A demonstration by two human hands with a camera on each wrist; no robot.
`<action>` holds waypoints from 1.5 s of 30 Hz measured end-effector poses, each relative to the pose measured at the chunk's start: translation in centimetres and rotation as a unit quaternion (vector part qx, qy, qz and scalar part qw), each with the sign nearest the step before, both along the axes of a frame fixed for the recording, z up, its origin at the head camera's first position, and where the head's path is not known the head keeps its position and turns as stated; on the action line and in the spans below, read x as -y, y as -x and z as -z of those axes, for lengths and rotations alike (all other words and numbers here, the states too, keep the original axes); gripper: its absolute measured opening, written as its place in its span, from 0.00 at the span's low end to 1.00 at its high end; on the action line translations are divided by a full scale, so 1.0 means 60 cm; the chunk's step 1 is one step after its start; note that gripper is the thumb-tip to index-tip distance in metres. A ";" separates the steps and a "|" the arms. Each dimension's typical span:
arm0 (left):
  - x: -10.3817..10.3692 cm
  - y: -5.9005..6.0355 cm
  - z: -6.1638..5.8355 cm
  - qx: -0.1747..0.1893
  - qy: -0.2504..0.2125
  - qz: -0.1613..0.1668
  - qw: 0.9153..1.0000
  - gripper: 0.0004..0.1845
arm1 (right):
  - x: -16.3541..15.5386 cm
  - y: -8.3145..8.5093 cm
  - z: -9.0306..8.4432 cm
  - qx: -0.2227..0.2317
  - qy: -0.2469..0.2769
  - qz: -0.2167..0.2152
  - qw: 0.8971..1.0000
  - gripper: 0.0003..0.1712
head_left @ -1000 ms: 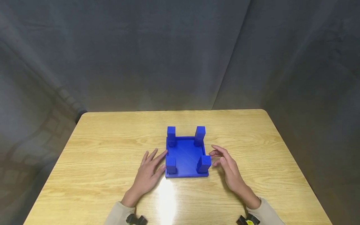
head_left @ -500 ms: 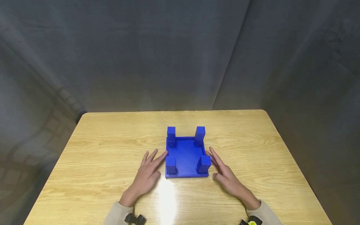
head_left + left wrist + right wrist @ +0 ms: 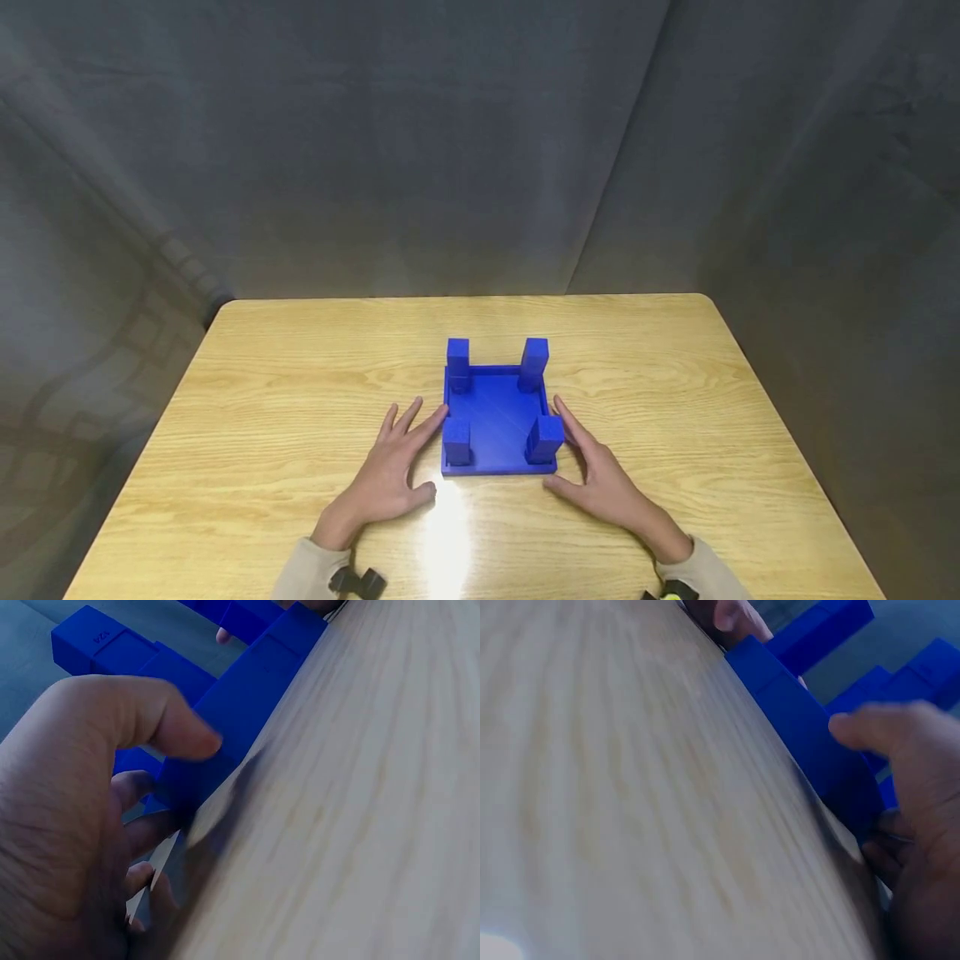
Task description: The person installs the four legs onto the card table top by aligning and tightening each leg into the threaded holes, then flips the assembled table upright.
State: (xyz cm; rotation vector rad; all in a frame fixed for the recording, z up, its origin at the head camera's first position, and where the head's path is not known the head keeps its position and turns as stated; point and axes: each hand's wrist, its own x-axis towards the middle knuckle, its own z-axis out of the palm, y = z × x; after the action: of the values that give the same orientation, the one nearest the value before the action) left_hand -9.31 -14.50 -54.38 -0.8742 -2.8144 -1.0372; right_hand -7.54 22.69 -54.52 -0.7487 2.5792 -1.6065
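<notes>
A blue square piece [image 3: 497,429] like a shallow tray, with an upright square post at each corner, stands on the table before me. My left hand [image 3: 384,477] lies at its left side, index fingertip right at the low wall, the other fingers spread and the thumb out toward the front. On the opposite side, my right hand [image 3: 606,485] has straight fingers along the wall by the front right post [image 3: 544,438], with its thumb close to the front corner. Both wrist views show the thumbs in front of the piece's outer wall [image 3: 251,701], the fingers partly hidden behind.
The light wood table [image 3: 315,350] reaches out on every side of the blue piece. Dark grey curtains [image 3: 420,167] hang behind it and at both sides. Glare lies on the wood in front of the piece.
My right hand has come in leftward to the piece's side, its thumb dropping toward the front corner. My left thumb has swung away from the wall toward me. The blue piece stands practically unmoved.
</notes>
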 end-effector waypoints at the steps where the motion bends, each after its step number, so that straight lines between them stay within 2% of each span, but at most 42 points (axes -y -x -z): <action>1: -0.001 0.000 0.001 -0.004 0.001 -0.001 1.000 0.58 | 0.002 -0.001 0.000 0.001 -0.009 0.014 1.000 0.65; 5: -0.005 -0.001 0.004 0.001 -0.002 -0.021 1.000 0.58 | 0.009 -0.003 0.000 -0.014 -0.035 0.055 0.998 0.67; 10: -0.009 0.000 0.004 0.028 -0.021 -0.051 0.998 0.57 | 0.018 -0.002 0.000 -0.017 -0.042 0.080 0.996 0.69; 14: -0.010 0.001 0.004 0.036 -0.029 -0.059 0.997 0.56 | 0.025 -0.005 -0.002 -0.008 -0.042 0.097 0.994 0.68; 23: -0.008 0.003 0.004 0.025 -0.035 -0.041 0.998 0.57 | 0.028 -0.006 -0.009 0.007 -0.012 0.083 0.996 0.66; 27: -0.009 -0.001 -0.002 0.054 -0.056 -0.037 0.996 0.54 | 0.026 -0.007 -0.009 0.004 0.016 0.073 0.997 0.62; 31: -0.011 -0.004 -0.008 0.096 -0.089 -0.040 0.991 0.49 | 0.024 -0.010 -0.011 -0.013 0.043 0.092 0.995 0.55; 33: -0.013 -0.003 -0.009 0.102 -0.107 -0.035 0.988 0.47 | 0.024 -0.010 -0.012 -0.022 0.058 0.105 0.993 0.52; 36: -0.017 0.000 -0.007 0.096 -0.141 -0.015 0.985 0.46 | 0.024 -0.010 -0.017 -0.032 0.105 0.102 0.989 0.48; 38: -0.020 0.000 -0.007 0.100 -0.174 0.002 0.980 0.45 | 0.025 -0.009 -0.020 -0.037 0.138 0.093 0.985 0.43; 40: -0.023 -0.001 -0.007 0.121 -0.217 0.017 0.968 0.43 | 0.026 -0.010 -0.026 -0.044 0.160 0.089 0.982 0.40; 43: -0.026 -0.006 -0.014 0.168 -0.289 0.030 0.942 0.42 | 0.027 -0.012 -0.036 -0.042 0.173 0.090 0.980 0.38; 45: -0.027 -0.010 -0.024 0.189 -0.323 0.025 0.927 0.44 | 0.026 -0.013 -0.043 -0.041 0.171 0.088 0.981 0.41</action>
State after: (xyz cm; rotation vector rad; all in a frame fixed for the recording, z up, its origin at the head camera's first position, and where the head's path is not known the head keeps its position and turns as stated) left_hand -8.68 -12.89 -52.93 -0.7171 -2.3929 -2.1584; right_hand -6.74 21.14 -51.92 -0.6252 2.5147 -2.1536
